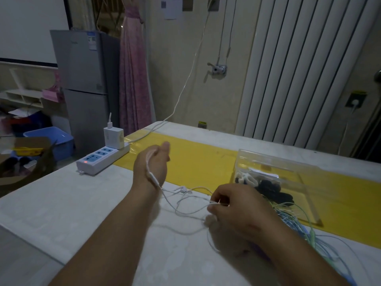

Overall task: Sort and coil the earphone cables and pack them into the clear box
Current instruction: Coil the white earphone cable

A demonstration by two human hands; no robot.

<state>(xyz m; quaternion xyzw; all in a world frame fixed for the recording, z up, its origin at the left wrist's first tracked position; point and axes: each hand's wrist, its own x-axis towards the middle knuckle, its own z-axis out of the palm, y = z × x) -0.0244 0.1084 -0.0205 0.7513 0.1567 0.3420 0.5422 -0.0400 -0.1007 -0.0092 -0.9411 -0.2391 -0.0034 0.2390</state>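
Well, on my table (82, 203) the box (288, 162) sits at two o'clock from my right hand (237, 207), which pinches the white cable (154, 179). The cable runs toward ten o'clock and loops over my left hand (152, 164), whose fingers are hidden.

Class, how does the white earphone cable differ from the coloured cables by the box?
The white cable is looped over the left hand and pinched by the right hand; the coloured cables lie on the table. The white cable is one; the coloured cables are several. Both are outside the box.
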